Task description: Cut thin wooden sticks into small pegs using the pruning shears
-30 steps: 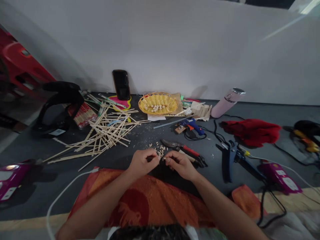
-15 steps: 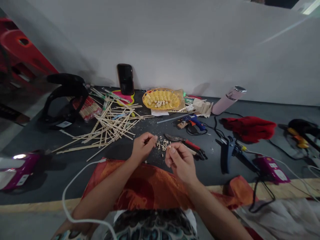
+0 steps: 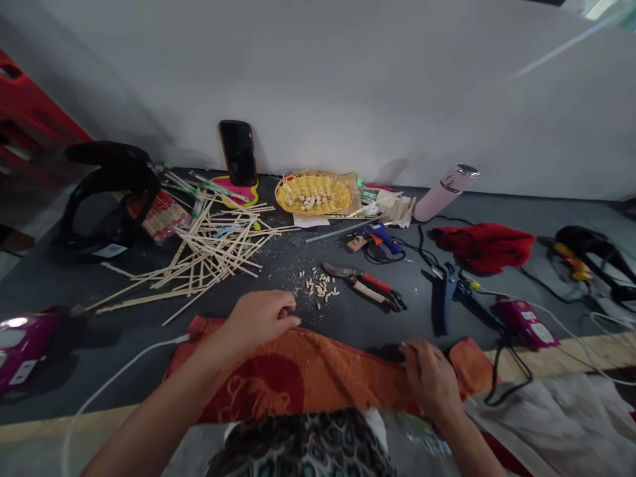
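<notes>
Our left hand [image 3: 265, 317], fingers curled, is at the orange towel's [image 3: 342, 363] upper edge, well apart from our right hand [image 3: 431, 376] at its right side; we cannot tell whether either grips anything. Short wooden stick pieces [image 3: 320, 287] lie scattered on the counter [image 3: 355, 326] beside pruning shears [image 3: 356, 275].

A pale wall [image 3: 318, 86] stands behind the dark table [image 3: 99, 351], with red furniture [image 3: 37, 106] at left

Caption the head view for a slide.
Left hand and right hand by an orange cloth; stick pieces and pruners beyond.
</notes>
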A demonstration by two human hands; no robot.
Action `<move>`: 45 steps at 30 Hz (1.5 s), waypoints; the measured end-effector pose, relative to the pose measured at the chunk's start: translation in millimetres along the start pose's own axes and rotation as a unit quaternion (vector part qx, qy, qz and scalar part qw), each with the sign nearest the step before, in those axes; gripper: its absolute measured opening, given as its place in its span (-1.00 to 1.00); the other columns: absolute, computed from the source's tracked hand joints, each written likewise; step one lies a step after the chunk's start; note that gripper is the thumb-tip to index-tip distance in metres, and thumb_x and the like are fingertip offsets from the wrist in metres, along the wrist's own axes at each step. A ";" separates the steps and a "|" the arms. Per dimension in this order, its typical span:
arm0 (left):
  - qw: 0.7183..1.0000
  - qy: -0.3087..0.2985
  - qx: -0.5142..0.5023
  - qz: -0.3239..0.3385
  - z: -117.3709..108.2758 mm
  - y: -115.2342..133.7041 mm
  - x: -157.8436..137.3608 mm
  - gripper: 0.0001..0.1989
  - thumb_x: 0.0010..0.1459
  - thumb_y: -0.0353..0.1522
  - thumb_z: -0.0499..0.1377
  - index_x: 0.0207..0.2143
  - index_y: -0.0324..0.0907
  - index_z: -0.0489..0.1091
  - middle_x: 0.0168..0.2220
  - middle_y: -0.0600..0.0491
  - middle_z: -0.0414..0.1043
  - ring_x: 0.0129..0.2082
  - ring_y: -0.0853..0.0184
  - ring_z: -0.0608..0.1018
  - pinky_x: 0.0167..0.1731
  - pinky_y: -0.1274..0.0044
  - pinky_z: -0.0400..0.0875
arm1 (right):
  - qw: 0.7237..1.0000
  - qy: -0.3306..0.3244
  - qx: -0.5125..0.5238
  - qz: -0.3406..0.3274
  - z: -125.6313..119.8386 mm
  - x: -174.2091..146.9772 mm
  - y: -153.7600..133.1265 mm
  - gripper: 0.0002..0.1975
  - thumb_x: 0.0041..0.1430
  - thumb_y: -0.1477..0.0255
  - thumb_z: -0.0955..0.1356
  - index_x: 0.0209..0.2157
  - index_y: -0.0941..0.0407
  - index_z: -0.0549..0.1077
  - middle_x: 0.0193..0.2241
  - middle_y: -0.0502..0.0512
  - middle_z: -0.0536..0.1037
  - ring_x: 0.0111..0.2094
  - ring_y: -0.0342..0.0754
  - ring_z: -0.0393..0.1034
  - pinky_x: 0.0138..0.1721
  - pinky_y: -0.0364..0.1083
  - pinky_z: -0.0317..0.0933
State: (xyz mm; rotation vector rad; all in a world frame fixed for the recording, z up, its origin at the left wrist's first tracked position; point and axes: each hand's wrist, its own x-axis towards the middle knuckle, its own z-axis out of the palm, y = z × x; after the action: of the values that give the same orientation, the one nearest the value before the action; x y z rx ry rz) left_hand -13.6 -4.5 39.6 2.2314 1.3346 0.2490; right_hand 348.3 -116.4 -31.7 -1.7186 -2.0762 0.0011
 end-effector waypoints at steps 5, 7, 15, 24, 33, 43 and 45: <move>0.996 -0.050 0.030 -0.064 4.5 -22.6 -31.7 -0.79 0.13 -0.24 0.13 -0.19 -0.09 0.40 -0.22 0.06 0.47 -0.25 0.27 0.51 -0.32 0.53 0.23 | 0.994 0.046 -0.060 -0.085 6.4 -16.6 18.9 -0.93 0.23 0.52 0.29 -0.24 0.15 0.39 -0.41 0.13 0.59 -0.48 -0.06 0.47 -0.40 -0.10 0.27; 0.995 -0.054 0.044 -0.070 8.4 -24.0 -38.7 -0.83 0.17 -0.30 0.09 -0.19 -0.10 0.39 -0.21 0.06 0.45 -0.23 0.28 0.50 -0.28 0.52 0.24 | 0.993 0.035 -0.064 -0.097 7.0 -15.8 18.5 -0.92 0.23 0.53 0.29 -0.23 0.16 0.39 -0.44 0.09 0.59 -0.53 -0.10 0.45 -0.46 -0.14 0.24; 0.989 -0.025 0.128 -0.068 14.9 -18.8 -45.0 -0.75 0.31 -0.34 -0.08 -0.30 -0.15 0.37 -0.28 0.02 0.40 -0.25 0.30 0.48 -0.27 0.51 0.24 | 0.991 0.096 -0.076 -0.045 2.6 20.3 23.0 -0.90 0.26 0.48 0.25 -0.27 0.17 0.39 -0.48 0.10 0.58 -0.58 -0.10 0.45 -0.52 -0.17 0.21; 0.978 0.053 0.173 -0.105 -9.5 -22.9 -53.0 -0.75 0.31 -0.29 -0.07 -0.24 -0.12 0.39 -0.24 0.05 0.44 -0.24 0.33 0.50 -0.33 0.54 0.23 | 0.987 0.124 -0.091 -0.054 21.7 103.4 23.1 -0.82 0.25 0.43 0.23 -0.25 0.19 0.43 -0.40 0.15 0.59 -0.54 -0.09 0.46 -0.49 -0.17 0.16; 0.957 0.096 0.250 -0.113 -12.2 -31.7 -35.8 -0.71 0.32 -0.28 -0.10 -0.23 -0.14 0.39 -0.25 -0.01 0.45 -0.22 0.26 0.49 -0.37 0.51 0.20 | 0.989 0.092 -0.105 -0.053 42.7 137.5 20.6 -0.77 0.28 0.40 0.20 -0.20 0.16 0.45 -0.50 0.08 0.58 -0.55 -0.08 0.43 -0.49 -0.15 0.08; 0.973 0.008 0.219 -0.074 -5.9 -26.0 -20.8 -0.82 0.23 -0.33 0.04 -0.17 -0.11 0.39 -0.17 0.00 0.42 -0.24 0.29 0.50 -0.40 0.53 0.25 | 0.991 0.014 -0.021 -0.132 12.5 144.3 -27.6 -0.80 0.30 0.41 0.20 -0.24 0.13 0.43 -0.33 0.14 0.56 -0.26 -0.01 0.42 -0.17 -0.09 0.17; 0.977 0.013 0.206 -0.053 -1.3 -12.4 -11.6 -0.78 0.26 -0.31 0.00 -0.11 -0.08 0.37 -0.13 0.02 0.41 -0.21 0.29 0.51 -0.33 0.52 0.29 | 0.987 -0.033 0.018 -0.157 10.0 146.5 -51.3 -0.81 0.31 0.43 0.18 -0.23 0.13 0.40 -0.31 0.14 0.54 -0.22 -0.01 0.39 -0.14 -0.09 0.18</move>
State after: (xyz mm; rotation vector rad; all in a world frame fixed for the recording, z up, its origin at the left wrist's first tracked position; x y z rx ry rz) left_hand -29.3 -9.4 35.5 2.4828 1.6354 -0.0452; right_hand 278.2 11.6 22.1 -1.3709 -2.3596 -0.0006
